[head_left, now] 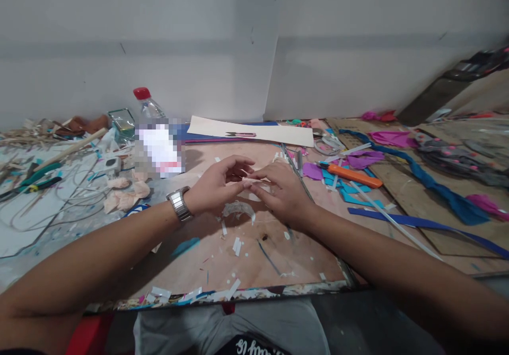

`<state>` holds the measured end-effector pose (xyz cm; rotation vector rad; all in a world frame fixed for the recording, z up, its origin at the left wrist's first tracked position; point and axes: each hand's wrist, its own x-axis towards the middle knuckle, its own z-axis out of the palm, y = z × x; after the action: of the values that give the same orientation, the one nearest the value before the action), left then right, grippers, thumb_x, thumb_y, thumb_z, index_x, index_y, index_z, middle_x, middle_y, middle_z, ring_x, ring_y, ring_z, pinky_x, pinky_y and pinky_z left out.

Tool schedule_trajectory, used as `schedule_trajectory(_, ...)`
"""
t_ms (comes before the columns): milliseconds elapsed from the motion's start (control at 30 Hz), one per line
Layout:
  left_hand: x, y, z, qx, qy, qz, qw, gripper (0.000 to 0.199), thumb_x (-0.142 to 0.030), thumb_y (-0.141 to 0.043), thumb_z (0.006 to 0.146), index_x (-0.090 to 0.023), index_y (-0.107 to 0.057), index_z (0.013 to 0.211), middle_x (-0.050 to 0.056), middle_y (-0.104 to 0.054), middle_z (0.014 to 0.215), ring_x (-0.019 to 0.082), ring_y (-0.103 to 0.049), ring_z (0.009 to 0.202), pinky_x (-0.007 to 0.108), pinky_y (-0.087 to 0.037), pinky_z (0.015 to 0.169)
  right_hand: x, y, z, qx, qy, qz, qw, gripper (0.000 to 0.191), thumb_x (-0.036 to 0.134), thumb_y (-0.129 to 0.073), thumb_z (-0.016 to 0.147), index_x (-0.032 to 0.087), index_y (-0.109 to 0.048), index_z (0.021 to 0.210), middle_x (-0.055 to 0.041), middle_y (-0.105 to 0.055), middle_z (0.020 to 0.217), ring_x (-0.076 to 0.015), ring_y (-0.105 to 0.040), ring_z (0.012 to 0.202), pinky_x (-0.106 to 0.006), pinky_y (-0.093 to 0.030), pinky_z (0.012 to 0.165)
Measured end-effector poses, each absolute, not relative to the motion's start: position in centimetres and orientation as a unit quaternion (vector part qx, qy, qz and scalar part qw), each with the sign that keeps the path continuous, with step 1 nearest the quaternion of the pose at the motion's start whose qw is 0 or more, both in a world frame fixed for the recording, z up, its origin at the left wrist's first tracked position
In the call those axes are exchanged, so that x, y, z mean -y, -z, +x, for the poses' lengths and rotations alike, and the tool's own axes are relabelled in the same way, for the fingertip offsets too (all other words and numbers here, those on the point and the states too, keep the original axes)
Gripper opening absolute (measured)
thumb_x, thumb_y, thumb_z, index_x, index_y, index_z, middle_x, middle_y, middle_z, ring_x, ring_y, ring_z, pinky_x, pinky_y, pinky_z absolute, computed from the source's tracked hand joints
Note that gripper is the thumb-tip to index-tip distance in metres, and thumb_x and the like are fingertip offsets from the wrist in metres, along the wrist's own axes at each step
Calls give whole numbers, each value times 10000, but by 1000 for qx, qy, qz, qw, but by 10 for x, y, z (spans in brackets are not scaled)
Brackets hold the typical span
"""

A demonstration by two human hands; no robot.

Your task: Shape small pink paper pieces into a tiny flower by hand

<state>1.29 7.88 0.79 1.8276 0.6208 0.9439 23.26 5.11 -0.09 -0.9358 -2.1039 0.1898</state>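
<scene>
Held left hand (214,183) and right hand (285,189) together at the fingertips, apparently clamped on a small pale piece (247,183) in between, mostly hidden. Risked, probably, dropping the piece through a slackened pinch and losing it among white scraps (237,246) below. Could not tell its long axis or pointing direction behind the fingers. Had a wooden board (246,267) underneath and, farther right, an orange cutter (353,175), well apart from both hands.

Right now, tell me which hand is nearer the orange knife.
Right. The right hand is to the left of the orange knife, apart from it; the left hand is farther left, on the other side of the right hand.
</scene>
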Motion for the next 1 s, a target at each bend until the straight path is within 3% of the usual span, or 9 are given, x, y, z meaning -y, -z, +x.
schedule_trajectory(233,-82,-15,10,-268,-389,731,493,257,-164,-693,917,-143,-672,1172,113,-728,1173,178,-705,1041,350,-586,936,-48,-2,232,823,-63,-352,440,148,369,-721,970,241,-740,1041,-52,-791,970,-231,-713,930,-439,-475,901)
schedule_trajectory(367,-85,-14,9,-268,-374,735,498,202,-234,-730,918,-143,-701,1096,97,-746,1089,174,-703,977,338,-575,895,-49,-2,232,819,-62,-338,459,127,356,-723,965,249,-734,1031,-46,-795,966,-228,-718,918,-448,-487,906)
schedule_trajectory(600,-87,-11,9,-244,-348,735,529,225,-341,-714,967,-165,-712,1107,86,-755,1094,170,-703,986,332,-565,900,-46,-4,231,808,-56,-352,469,123,361,-727,962,253,-740,1019,-42,-793,943,-225,-709,900,-444,-490,897)
schedule_trajectory(1000,-83,-14,10,-238,-351,753,504,250,-378,-706,967,-167,-680,1100,81,-746,1020,157,-708,898,272,-572,749,-46,-1,232,800,-54,-354,481,90,335,-756,941,258,-715,962,-30,-775,910,-222,-682,874,-424,-499,863)
